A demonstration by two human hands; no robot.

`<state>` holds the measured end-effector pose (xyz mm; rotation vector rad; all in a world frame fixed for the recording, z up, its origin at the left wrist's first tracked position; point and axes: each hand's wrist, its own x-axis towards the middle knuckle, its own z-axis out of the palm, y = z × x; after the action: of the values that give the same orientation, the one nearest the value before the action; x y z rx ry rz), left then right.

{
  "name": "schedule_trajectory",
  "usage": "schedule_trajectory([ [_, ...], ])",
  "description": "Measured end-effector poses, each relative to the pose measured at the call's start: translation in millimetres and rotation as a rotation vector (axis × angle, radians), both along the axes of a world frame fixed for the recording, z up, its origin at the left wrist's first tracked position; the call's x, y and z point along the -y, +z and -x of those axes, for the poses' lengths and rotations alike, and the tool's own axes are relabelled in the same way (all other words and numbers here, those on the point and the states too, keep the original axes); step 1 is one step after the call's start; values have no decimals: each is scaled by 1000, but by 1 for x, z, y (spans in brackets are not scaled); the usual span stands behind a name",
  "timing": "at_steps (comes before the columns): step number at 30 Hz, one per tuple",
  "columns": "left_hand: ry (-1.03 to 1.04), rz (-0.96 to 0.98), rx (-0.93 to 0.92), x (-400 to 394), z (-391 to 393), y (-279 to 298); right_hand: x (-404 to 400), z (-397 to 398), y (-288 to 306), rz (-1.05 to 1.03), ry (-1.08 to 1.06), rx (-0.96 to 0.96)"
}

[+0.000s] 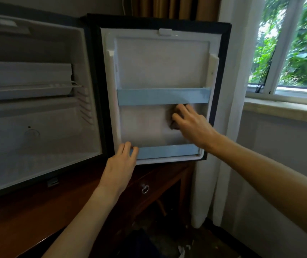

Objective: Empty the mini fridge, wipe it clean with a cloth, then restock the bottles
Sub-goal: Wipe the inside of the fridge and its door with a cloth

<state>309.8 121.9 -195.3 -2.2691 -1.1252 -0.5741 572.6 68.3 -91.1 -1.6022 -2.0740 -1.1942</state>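
Observation:
The mini fridge (pixel 37 112) stands open on a wooden desk, its white inside bare of bottles. Its door (pixel 160 67) is swung wide to the right, with two pale blue shelf rails (pixel 160 96). My right hand (pixel 191 125) presses a dark cloth (pixel 174 118) against the door's inner panel, just under the upper rail; most of the cloth is hidden by my fingers. My left hand (pixel 120 164) grips the door's lower left corner, fingers curled over the end of the lower rail (pixel 167 150). No bottles are in view.
The wooden desk (pixel 28 220) has a drawer with a metal ring pull (pixel 145 189) below the door. A white curtain (pixel 229 127) and a window (pixel 288 53) with a sill lie to the right. The floor below is dark, with some scraps.

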Motion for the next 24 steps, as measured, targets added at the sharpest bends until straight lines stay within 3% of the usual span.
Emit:
schedule_trajectory([
  [6, 1, 27, -16, 2, 2, 2, 19, -20, 7, 53, -103, -57],
  [14, -81, 36, -44, 4, 3, 24, 40, 34, 38, -29, 299, -81],
  [21, -234, -244, 97, 18, -19, 128, 18, 51, 107, -112, 258, -94],
  [24, -221, -263, 140, 16, -24, 171, 2, 57, 131, -132, 239, -111],
])
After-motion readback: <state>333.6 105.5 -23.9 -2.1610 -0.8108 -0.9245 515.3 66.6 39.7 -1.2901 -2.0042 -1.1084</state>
